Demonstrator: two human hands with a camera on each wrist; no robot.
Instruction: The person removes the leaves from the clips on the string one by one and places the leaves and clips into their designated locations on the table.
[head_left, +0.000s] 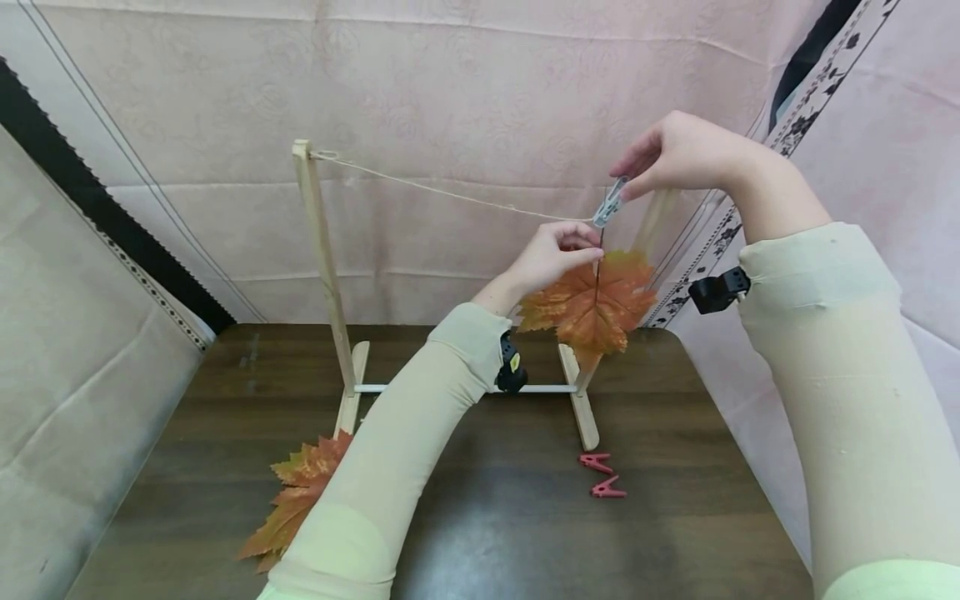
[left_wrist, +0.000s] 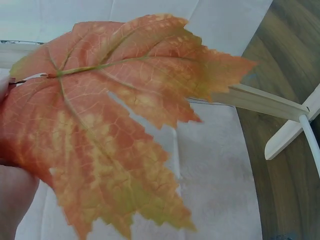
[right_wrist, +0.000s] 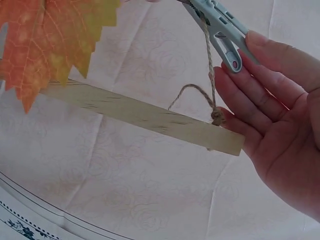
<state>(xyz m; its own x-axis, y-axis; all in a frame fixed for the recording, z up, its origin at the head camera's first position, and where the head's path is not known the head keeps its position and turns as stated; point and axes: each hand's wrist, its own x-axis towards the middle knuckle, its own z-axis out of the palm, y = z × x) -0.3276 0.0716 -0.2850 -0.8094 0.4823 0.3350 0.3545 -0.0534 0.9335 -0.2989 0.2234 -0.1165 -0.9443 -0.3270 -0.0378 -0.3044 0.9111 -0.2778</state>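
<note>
An orange maple leaf (head_left: 592, 304) hangs by its dark stem just below the string (head_left: 450, 194). My left hand (head_left: 551, 258) pinches the leaf near the top of its stem; the left wrist view shows the leaf (left_wrist: 115, 100) spread out past the thumb. Above it, my right hand (head_left: 678, 158) holds a light blue clothespin (head_left: 609, 202) between thumb and fingers. The clothespin's front end sits at the string and the stem top. In the right wrist view the clothespin (right_wrist: 217, 32) overlaps the twine, close to its knot on the wooden post (right_wrist: 150, 112).
A wooden frame with a left post (head_left: 324, 258) and a white crossbar (head_left: 543, 388) stands on the dark table (head_left: 487, 517). Two red clothespins (head_left: 603, 475) lie near its right foot. Another maple leaf (head_left: 300, 504) lies at the left, partly behind my left sleeve.
</note>
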